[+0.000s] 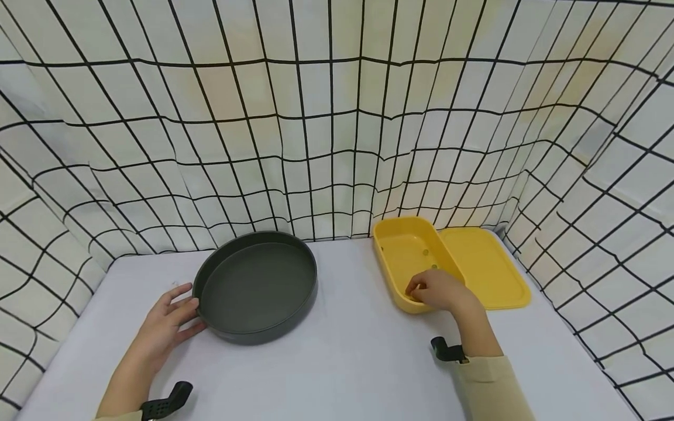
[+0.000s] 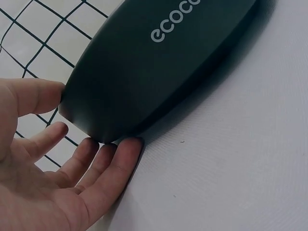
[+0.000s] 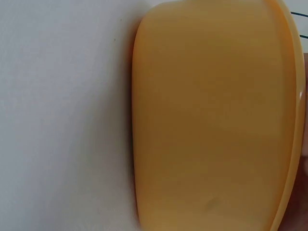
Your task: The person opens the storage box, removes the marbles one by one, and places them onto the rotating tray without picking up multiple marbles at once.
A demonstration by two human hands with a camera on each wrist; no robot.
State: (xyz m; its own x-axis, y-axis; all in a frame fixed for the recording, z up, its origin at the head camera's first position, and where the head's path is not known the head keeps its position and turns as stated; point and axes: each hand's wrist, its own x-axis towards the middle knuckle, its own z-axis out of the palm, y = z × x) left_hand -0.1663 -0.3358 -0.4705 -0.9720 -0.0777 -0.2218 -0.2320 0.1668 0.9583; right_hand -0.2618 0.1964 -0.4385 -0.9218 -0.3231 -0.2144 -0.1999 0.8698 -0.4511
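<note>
A dark grey round pan (image 1: 258,286) lies empty on the white table, left of centre. My left hand (image 1: 168,318) rests against its left wall with fingers spread and nearly straight. In the left wrist view my left hand (image 2: 53,183) has its thumb at the rim of the pan (image 2: 159,62) and its fingertips at the base. A yellow box (image 1: 408,251) stands open to the right. My right hand (image 1: 442,290) lies on its near end, fingers curled over the rim into it. What the fingertips touch inside is hidden. The right wrist view shows only the outer wall of the yellow box (image 3: 211,120).
The yellow lid (image 1: 487,266) lies flat against the box's right side. Two small round bits (image 1: 425,252) sit on the box floor. Grid-patterned cloth walls (image 1: 337,146) close the table (image 1: 358,362) in at the back and both sides.
</note>
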